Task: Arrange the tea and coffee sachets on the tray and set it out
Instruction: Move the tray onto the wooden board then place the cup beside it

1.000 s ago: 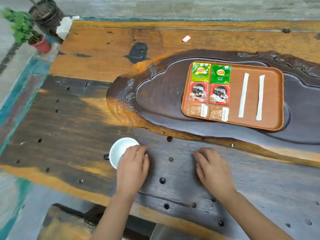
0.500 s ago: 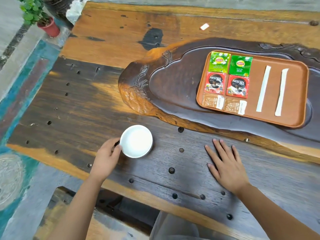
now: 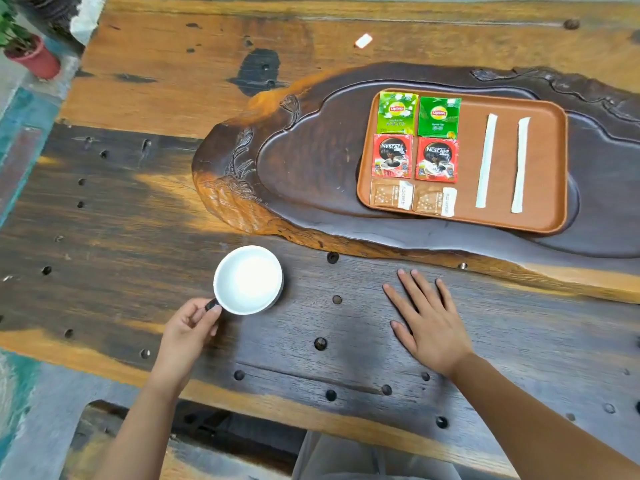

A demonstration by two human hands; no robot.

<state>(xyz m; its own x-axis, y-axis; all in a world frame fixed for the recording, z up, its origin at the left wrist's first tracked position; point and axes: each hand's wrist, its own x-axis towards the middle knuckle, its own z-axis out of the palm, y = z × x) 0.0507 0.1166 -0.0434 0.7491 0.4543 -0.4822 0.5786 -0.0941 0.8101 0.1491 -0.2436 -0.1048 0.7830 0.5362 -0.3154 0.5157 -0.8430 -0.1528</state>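
Overhead, a brown tray (image 3: 540, 161) sits on a dark carved wooden slab (image 3: 304, 168) at the far right of the bench (image 3: 138, 209), well beyond both hands. On it lie two green tea sachets (image 3: 439, 117), two red coffee sachets (image 3: 437, 160), two tan packets (image 3: 433, 201) and two white sticks (image 3: 486, 161). The left hand (image 3: 188, 332) pinches the dark handle of a white cup (image 3: 248, 279) near the front edge — fingers closed on it. The right hand (image 3: 427, 323) lies flat, palm down, fingers spread, holding nothing.
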